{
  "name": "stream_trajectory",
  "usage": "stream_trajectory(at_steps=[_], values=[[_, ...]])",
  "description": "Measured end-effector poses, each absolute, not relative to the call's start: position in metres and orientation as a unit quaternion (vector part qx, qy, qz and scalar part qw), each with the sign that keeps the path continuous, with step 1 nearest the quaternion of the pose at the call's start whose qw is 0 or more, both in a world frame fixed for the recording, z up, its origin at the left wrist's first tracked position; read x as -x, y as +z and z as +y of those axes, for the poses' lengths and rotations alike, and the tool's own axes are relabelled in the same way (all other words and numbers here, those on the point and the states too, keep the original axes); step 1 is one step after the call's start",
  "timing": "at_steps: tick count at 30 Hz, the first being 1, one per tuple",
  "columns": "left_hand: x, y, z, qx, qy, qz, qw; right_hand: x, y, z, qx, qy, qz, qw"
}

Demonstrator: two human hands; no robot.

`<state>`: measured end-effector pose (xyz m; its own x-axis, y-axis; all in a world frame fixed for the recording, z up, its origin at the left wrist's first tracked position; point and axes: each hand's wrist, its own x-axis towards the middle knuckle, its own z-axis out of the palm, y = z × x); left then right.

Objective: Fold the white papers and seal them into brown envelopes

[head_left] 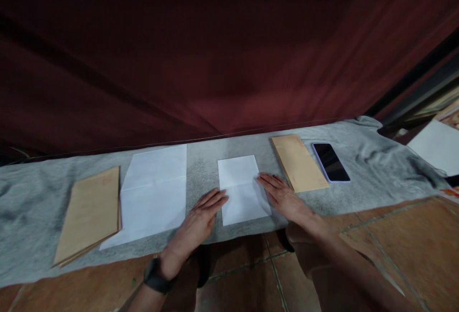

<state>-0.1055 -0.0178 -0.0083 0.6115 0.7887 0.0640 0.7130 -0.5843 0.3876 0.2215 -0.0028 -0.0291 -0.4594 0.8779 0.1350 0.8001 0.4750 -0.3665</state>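
A folded white sheet of paper (242,188) lies on a grey cloth (204,168) in front of me. My left hand (201,218) lies flat with fingers stretched out, fingertips at the sheet's left edge. My right hand (281,196) also lies flat and open, its fingertips on the sheet's right edge. A black band sits on my left wrist. Neither hand holds anything.
A larger white sheet (152,192) lies left of the folded one, with a stack of brown envelopes (89,214) further left. Another brown envelope stack (298,162) and a dark phone (330,161) lie to the right. A dark red curtain (215,53) hangs behind.
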Motion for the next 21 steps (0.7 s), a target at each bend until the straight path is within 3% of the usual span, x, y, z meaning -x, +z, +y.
stream_trajectory(at_steps=[11, 21], values=[[0.115, 0.007, -0.009, -0.895, 0.083, 0.377, 0.224, -0.246, -0.007, -0.013, 0.444, 0.289, -0.845, 0.07], [0.114, 0.009, -0.008, -0.901, 0.074, 0.381, 0.194, -0.242, -0.001, -0.016, 0.444, 0.255, -0.854, 0.088]])
